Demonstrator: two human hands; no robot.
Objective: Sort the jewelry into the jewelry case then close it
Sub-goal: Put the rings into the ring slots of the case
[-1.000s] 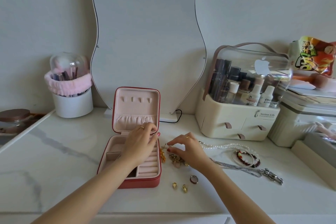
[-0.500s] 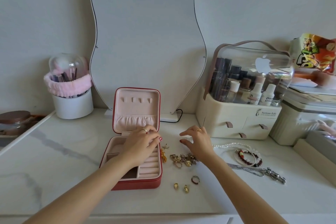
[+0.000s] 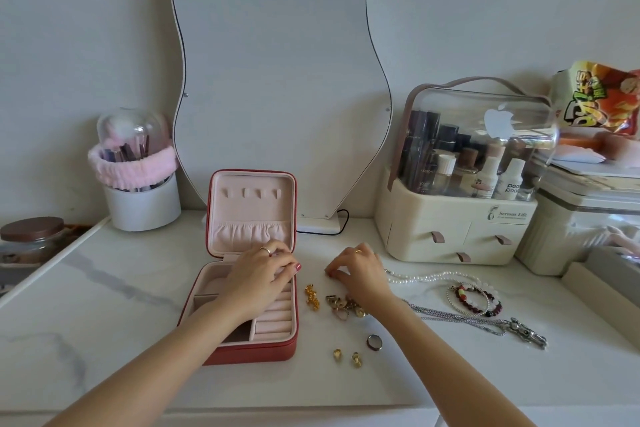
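Open red jewelry case on white tabletop. Left hand rests over case's ring rolls. Right hand, fingers curled down onto tabletop just right of case; loose rings, pearl necklace farther right.

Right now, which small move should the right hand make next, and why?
Probably carry whatever it pinches to the open jewelry case. The right hand has its fingertips curled on the table beside the case; the item is too small to identify. The left hand rests over the ring rolls.
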